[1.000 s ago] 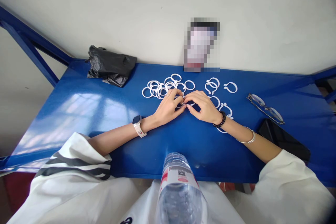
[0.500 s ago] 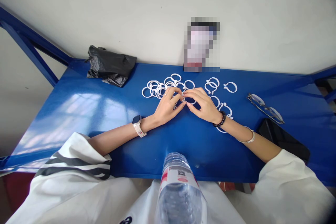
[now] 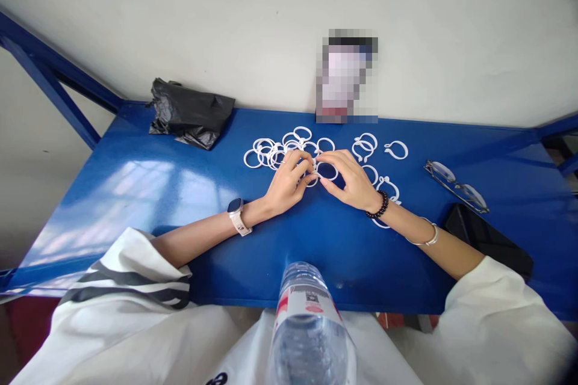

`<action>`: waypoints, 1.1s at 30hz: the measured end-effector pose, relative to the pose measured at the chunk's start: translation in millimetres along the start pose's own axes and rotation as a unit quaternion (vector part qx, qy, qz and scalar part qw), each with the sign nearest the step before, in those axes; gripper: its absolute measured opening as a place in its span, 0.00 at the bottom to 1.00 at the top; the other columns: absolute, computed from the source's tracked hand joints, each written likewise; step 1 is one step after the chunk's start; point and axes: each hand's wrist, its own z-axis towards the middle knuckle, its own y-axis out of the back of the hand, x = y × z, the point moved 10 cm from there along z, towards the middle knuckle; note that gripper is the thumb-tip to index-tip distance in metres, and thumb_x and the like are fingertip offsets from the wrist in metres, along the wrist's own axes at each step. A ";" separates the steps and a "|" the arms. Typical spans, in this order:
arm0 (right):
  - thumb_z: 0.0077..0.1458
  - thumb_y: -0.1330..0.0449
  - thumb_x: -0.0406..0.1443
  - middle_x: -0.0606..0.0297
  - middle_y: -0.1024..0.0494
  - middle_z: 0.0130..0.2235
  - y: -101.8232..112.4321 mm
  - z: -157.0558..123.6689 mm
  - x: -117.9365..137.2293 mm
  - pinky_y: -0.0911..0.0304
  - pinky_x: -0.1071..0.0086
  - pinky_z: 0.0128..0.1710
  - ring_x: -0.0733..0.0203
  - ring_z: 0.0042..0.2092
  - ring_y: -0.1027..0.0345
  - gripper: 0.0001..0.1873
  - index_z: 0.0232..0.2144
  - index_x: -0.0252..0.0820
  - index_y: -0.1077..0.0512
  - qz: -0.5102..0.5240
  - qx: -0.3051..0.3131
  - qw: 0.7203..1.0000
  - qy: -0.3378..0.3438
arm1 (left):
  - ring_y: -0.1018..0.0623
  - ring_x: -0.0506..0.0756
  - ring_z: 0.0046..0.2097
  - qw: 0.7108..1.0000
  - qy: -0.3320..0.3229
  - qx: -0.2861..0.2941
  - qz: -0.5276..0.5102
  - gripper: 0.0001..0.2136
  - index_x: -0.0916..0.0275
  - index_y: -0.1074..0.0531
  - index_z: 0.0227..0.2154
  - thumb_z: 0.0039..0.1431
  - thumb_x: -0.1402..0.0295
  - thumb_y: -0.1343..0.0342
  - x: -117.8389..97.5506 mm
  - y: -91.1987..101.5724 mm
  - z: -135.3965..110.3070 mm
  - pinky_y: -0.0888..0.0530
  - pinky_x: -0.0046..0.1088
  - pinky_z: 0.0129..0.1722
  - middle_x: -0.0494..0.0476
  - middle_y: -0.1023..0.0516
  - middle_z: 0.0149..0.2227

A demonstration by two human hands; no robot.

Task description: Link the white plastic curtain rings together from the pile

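Note:
Just above the table, a white plastic curtain ring [image 3: 337, 174] is between my two hands. My left hand [image 3: 289, 185] pinches its left side near the small clasp, thumb against fingertips. My right hand [image 3: 352, 180] has thumb and index finger at opposite sides of the same ring, lightly gripping it; the exact contact is hard to see. A cluster of white curtain rings [image 3: 253, 159] lies behind my left hand, some overlapping. Several more rings lie behind and beside my right hand, one of them an open ring [image 3: 401, 150] off to the right.
On the blue table [image 3: 253, 264], a crumpled black plastic bag [image 3: 192, 109] lies at back left. Glasses [image 3: 456, 185] and a dark phone [image 3: 490, 240] lie at right. A blurred-out upright object [image 3: 345, 75] leans on the wall. A water bottle [image 3: 311, 337] stands close before me.
My right thumb and index finger have parted slightly from the ring's clasp area, so more of the ring shows. My left hand has hardly moved.

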 end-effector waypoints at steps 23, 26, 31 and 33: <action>0.58 0.39 0.43 0.58 0.24 0.43 15.4 0.2 2.2 0.28 0.62 0.38 0.54 0.43 0.28 0.16 0.46 0.44 0.33 0.052 -0.069 0.996 0.007 | 0.29 0.53 0.41 0.999 0.004 0.029 -0.035 0.03 0.62 0.31 0.35 0.63 0.68 0.46 0.6 -5.4 -0.1 0.29 0.33 0.43 0.57 0.29 0.39; 0.59 0.40 0.45 0.59 0.24 0.43 12.6 0.1 0.2 0.29 0.62 0.39 0.55 0.42 0.28 0.16 0.46 0.45 0.33 0.053 -0.056 0.997 -0.003 | 0.29 0.54 0.42 0.999 -0.001 0.036 -0.033 0.03 0.63 0.31 0.35 0.63 0.68 0.45 0.1 -7.0 -0.5 0.29 0.33 0.42 0.58 0.29 0.39; 0.60 0.42 0.45 0.61 0.24 0.40 8.2 -0.2 -1.6 0.29 0.63 0.38 0.58 0.40 0.28 0.16 0.46 0.45 0.33 0.058 -0.034 0.998 -0.007 | 0.29 0.54 0.42 0.998 -0.011 0.050 -0.032 0.04 0.63 0.30 0.36 0.63 0.68 0.45 -0.2 -10.6 -1.7 0.28 0.33 0.42 0.58 0.29 0.40; 0.60 0.42 0.45 0.62 0.24 0.40 7.7 -0.1 -1.2 0.29 0.64 0.38 0.58 0.39 0.28 0.15 0.46 0.45 0.33 0.062 -0.030 0.998 -0.003 | 0.29 0.54 0.42 0.998 -0.012 0.054 -0.032 0.04 0.63 0.30 0.36 0.63 0.68 0.45 -0.4 -11.5 -1.9 0.28 0.33 0.42 0.59 0.29 0.40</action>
